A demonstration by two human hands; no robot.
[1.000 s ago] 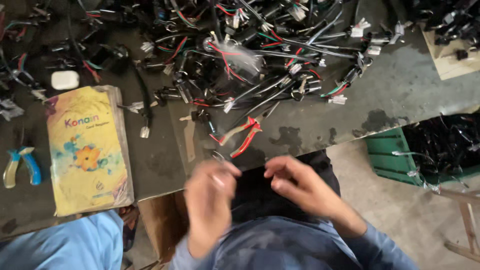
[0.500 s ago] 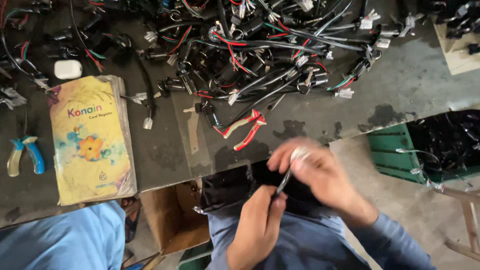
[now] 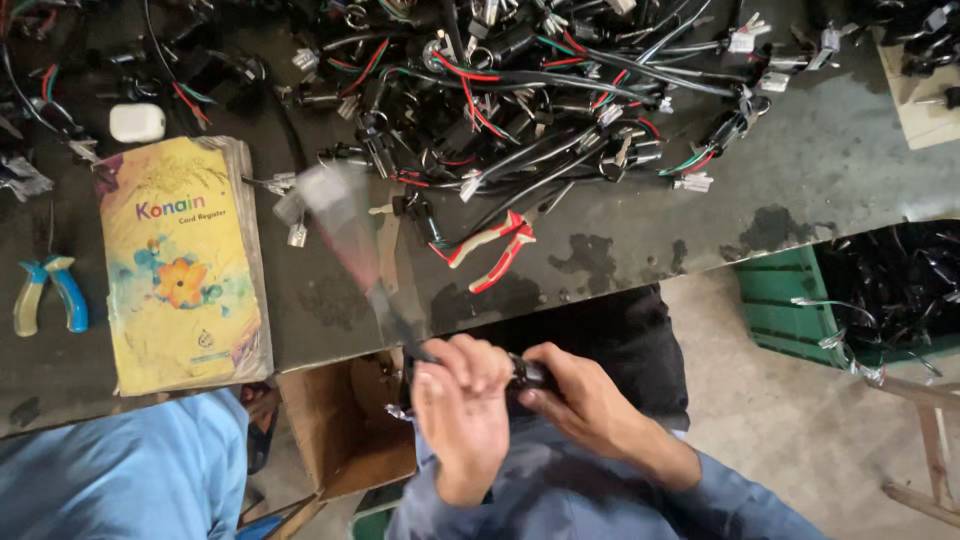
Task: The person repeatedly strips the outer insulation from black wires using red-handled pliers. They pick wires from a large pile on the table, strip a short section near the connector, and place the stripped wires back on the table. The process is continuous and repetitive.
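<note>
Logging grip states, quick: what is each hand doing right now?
Left hand: closed around the black wire harness, which blurs up over the table.
Right hand: closed, pinching the harness's black end piece.

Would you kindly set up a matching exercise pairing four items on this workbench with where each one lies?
Things:
1. Red-handled pliers
2. Blue-and-yellow-handled pliers
3. Yellow paper register book with a flower picture
4. Small white rounded plastic case

Places:
A. At the far left edge of the dark bench, left of the book
B. Just beyond the book's top edge
C. Near the bench's front edge, below the heap of black and red wires
D. Flat on the bench, between the two pliers

Pairs: 1-C, 2-A, 3-D, 4-B
</note>
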